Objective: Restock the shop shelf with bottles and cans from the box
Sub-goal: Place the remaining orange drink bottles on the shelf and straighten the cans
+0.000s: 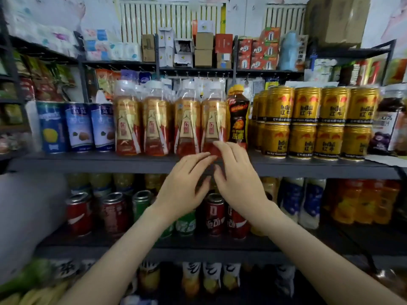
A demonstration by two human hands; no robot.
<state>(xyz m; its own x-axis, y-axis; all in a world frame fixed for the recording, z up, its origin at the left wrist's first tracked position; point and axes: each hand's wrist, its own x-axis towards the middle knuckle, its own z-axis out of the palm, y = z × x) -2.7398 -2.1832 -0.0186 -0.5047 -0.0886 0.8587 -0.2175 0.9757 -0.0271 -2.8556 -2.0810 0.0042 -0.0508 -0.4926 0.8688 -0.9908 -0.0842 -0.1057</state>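
- The middle shelf (88,164) runs across the frame from 9 to 3 o'clock. Its stock stands at the front edge, probably so shoppers can read the labels.
- The gold cans (317,122), at 2 o'clock from the hands, are stacked two high in tight columns, which likely saves depth.
- The row of red-and-gold bottles (154,126) stands upright at 12 o'clock in glossy clear wrap, shoulder to shoulder, with blue cans (81,126) at their 9 o'clock.
- The left hand (180,192) reaches up from 7 o'clock. Its fingers are straight and close together and grasp nothing, and the tips lie at the shelf lip.
- The right hand (240,186) comes in from 5 o'clock, its fingers loosely spread and empty. One fingertip rests on the base of the rightmost bottle (212,119), apparently squaring it into line.
- A dark bottle (237,115) with a yellow cap sits just beside that bottle, at its 3 o'clock.
- The supply box is out of view.
- Motion blur softens the fingertips, so it cannot be told whether the left hand touches the bottle.
- The hands cover part of the lower shelf's cans (114,214).
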